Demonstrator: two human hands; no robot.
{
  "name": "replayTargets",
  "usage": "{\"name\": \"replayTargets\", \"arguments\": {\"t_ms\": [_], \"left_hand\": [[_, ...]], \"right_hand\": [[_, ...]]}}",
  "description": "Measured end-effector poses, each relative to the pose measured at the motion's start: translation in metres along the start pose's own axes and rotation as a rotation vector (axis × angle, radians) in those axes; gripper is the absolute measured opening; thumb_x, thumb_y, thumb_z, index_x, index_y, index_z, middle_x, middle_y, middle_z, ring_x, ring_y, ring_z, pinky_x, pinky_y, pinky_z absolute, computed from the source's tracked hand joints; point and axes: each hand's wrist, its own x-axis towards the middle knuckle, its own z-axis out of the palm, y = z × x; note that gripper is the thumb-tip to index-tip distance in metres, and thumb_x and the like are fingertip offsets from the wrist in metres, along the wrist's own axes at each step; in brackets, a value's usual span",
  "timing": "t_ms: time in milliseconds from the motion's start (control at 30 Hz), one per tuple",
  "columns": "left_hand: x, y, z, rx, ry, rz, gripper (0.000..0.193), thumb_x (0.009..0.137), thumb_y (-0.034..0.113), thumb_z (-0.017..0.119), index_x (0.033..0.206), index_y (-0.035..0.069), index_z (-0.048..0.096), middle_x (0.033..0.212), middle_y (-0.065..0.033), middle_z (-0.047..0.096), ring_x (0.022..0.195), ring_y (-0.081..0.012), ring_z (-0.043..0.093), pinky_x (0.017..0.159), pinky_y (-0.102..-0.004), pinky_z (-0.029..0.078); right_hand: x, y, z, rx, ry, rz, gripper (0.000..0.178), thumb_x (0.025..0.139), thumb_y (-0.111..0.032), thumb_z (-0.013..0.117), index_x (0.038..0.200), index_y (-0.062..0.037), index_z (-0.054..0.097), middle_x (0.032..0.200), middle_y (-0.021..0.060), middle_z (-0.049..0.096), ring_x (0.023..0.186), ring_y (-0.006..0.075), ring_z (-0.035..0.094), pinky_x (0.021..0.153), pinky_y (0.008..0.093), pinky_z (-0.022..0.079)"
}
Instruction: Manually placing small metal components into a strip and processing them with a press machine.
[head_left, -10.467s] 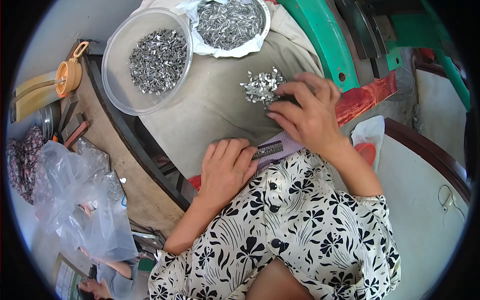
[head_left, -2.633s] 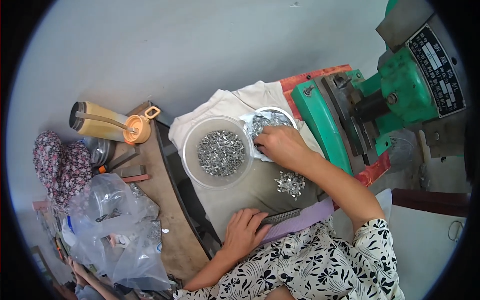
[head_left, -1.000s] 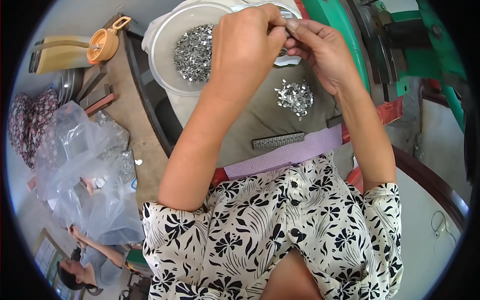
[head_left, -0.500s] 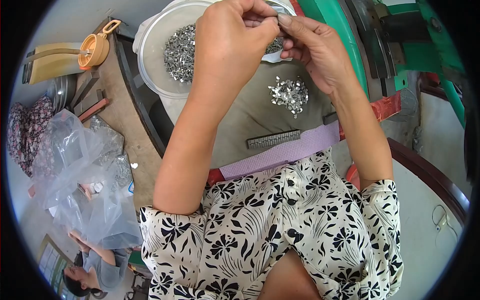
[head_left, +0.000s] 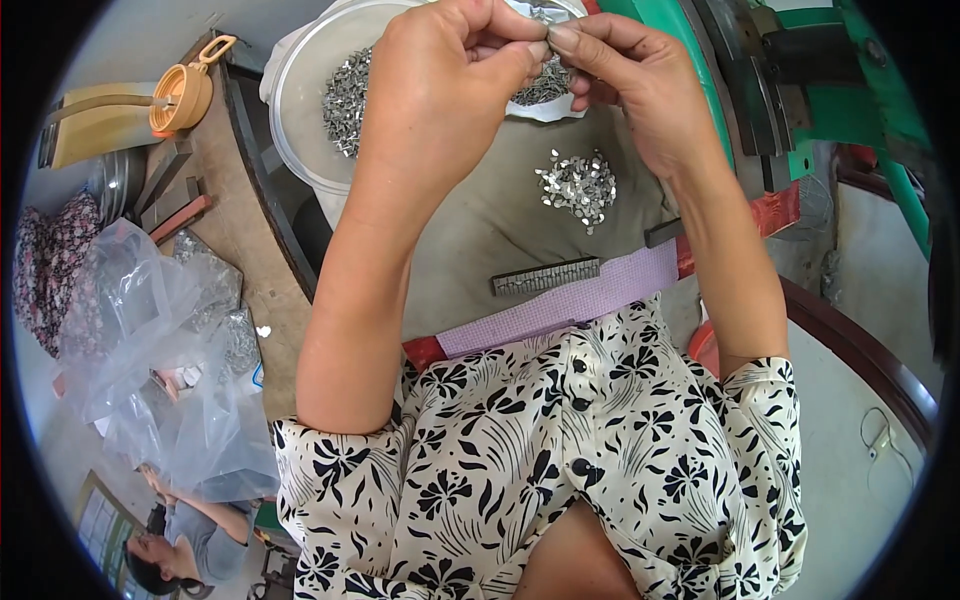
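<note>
My left hand (head_left: 435, 85) and my right hand (head_left: 645, 95) meet at the top of the view with thumbs and fingertips pinched together. Whatever lies between the fingertips is too small or too covered to name. Beneath my left hand stands a round pale tub (head_left: 300, 170) with many small silvery metal pieces (head_left: 346, 105). More metal pieces (head_left: 545, 85) lie on white paper below the fingertips. On the grey-brown cloth (head_left: 470, 235), nearer my body, rests a heap of small shiny metal discs (head_left: 578, 188). A dark bar with a row of narrow metal segments (head_left: 545, 277) lies closer still.
A lilac cloth strip (head_left: 560, 312) runs along the near edge. Green machinery (head_left: 840, 110) rises at the right. To the left are a wooden table (head_left: 255, 250), a clear plastic bag (head_left: 180, 400) and an orange-lidded container (head_left: 182, 100). Another person (head_left: 190, 545) is at lower left.
My left hand and forearm have shifted left, uncovering more of the pieces on the white paper. My right hand has shifted slightly. The fingertips still meet.
</note>
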Motion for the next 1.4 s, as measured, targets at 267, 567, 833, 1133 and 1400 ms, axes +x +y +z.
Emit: {"name": "replayTargets", "arguments": {"t_ms": [267, 567, 833, 1133, 1400], "left_hand": [[-0.031, 0.021, 0.014, 0.647, 0.07, 0.174, 0.012, 0.085, 0.001, 0.072, 0.096, -0.001, 0.07, 0.083, -0.0056, 0.069, 0.074, -0.0085, 0.063, 0.07, -0.0222, 0.049], [-0.132, -0.007, -0.005, 0.505, -0.035, 0.08, 0.015, 0.078, -0.006, 0.071, 0.092, 0.0, 0.068, 0.09, -0.0094, 0.067, 0.08, -0.0212, 0.064, 0.072, -0.0291, 0.05], [-0.169, -0.039, 0.014, 0.608, -0.067, 0.058, 0.02, 0.074, 0.01, 0.078, 0.091, 0.009, 0.067, 0.102, -0.0037, 0.063, 0.093, -0.0259, 0.057, 0.078, -0.0381, 0.041], [-0.167, -0.044, 0.022, 0.692, -0.093, 0.118, 0.022, 0.074, 0.01, 0.077, 0.093, 0.007, 0.066, 0.102, -0.0035, 0.062, 0.096, -0.026, 0.056, 0.079, -0.0389, 0.041], [-0.164, -0.041, 0.02, 0.696, -0.131, 0.117, 0.032, 0.071, 0.009, 0.081, 0.099, 0.005, 0.066, 0.104, -0.0082, 0.062, 0.096, -0.0297, 0.057, 0.083, -0.0399, 0.043]], "right_hand": [[0.0, 0.011, -0.016, -0.261, -0.012, -0.124, 0.016, 0.09, -0.019, 0.075, 0.091, -0.0027, 0.072, 0.077, -0.003, 0.066, 0.067, 0.0049, 0.057, 0.061, 0.0221, 0.046], [-0.072, 0.022, 0.011, -0.866, -0.276, -0.395, 0.009, 0.081, -0.007, 0.072, 0.086, -0.0048, 0.065, 0.079, 0.0091, 0.057, 0.067, 0.0263, 0.06, 0.057, 0.0367, 0.047], [-0.092, 0.05, 0.027, -1.134, -0.263, -0.585, 0.01, 0.072, -0.008, 0.066, 0.077, -0.007, 0.057, 0.077, 0.0067, 0.049, 0.066, 0.0228, 0.06, 0.056, 0.0358, 0.05], [-0.091, 0.061, 0.017, -1.0, -0.141, -0.562, 0.014, 0.073, -0.008, 0.076, 0.084, -0.0071, 0.069, 0.08, 0.0052, 0.059, 0.072, 0.0241, 0.061, 0.06, 0.0361, 0.05], [-0.094, 0.061, 0.017, -1.079, -0.189, -0.618, 0.015, 0.071, -0.007, 0.078, 0.083, -0.0071, 0.07, 0.08, 0.0041, 0.059, 0.072, 0.0234, 0.061, 0.06, 0.0357, 0.049]]}}
